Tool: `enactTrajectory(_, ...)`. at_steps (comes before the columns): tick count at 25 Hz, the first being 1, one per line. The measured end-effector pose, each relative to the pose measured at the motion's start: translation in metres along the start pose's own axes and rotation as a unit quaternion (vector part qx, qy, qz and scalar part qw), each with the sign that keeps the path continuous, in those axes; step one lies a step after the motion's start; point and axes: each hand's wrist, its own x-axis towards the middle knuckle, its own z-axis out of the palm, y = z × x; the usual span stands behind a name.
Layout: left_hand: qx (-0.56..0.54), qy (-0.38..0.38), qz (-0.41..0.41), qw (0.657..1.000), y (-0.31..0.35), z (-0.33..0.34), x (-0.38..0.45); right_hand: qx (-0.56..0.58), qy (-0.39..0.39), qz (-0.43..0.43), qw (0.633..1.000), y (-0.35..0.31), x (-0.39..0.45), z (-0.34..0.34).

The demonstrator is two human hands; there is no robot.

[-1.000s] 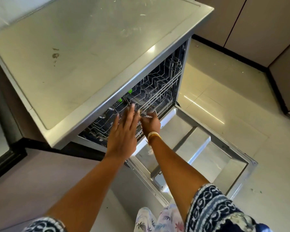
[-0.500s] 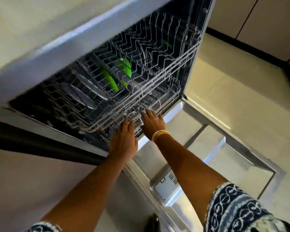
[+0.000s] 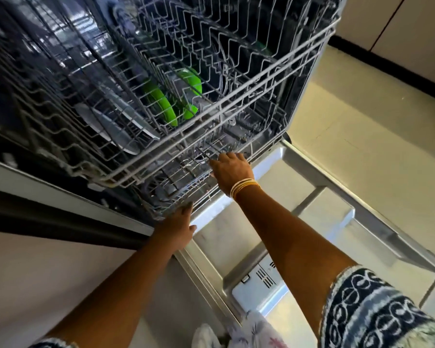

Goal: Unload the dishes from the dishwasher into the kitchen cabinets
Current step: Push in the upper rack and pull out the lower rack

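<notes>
The dishwasher stands open with its door point(image 3: 319, 217) folded down flat. The upper wire rack point(image 3: 236, 91) holds two bright green plates point(image 3: 161, 104) and steel plates point(image 3: 116, 126) on edge. Below it sits the lower wire rack point(image 3: 186, 182). My left hand point(image 3: 178, 232) rests at the lower rack's front left edge, fingers curled under the wire. My right hand point(image 3: 232, 169), with bangles on the wrist, has its fingers hooked over the lower rack's front rail further right. What lies in the lower rack is blurred.
A detergent compartment point(image 3: 259, 290) sits in the inner door panel near me. Pale tiled floor point(image 3: 362, 116) spreads to the right, with cabinet fronts point(image 3: 399, 26) and a dark plinth beyond. A cabinet face point(image 3: 48, 272) is on my left.
My view has dropped lower and closer, from the steel top to the racks. Both hands have moved from the upper rack's front down to the lower rack's front rail and spread apart.
</notes>
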Motion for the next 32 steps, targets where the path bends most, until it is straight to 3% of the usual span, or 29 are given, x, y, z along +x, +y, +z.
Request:
enactTrajectory(10, -0.065, -0.171, 0.019, 0.983, 0.068, 0.036, -0.071, 0.016, -0.039, 0.033, 0.999, 0.034, -0.132, 0.004)
enactTrajectory(20, -0.063, -0.196, 0.061, 0.977, 0.15, 0.123, -0.151, -0.007, -0.039, 0.064, 0.997, 0.074, -0.273, 0.017)
enactTrajectory(32, -0.054, -0.247, 0.114, 0.961, 0.227, 0.185, -0.222, -0.001, -0.09, 0.12, 0.989, 0.104, -0.396, 0.026)
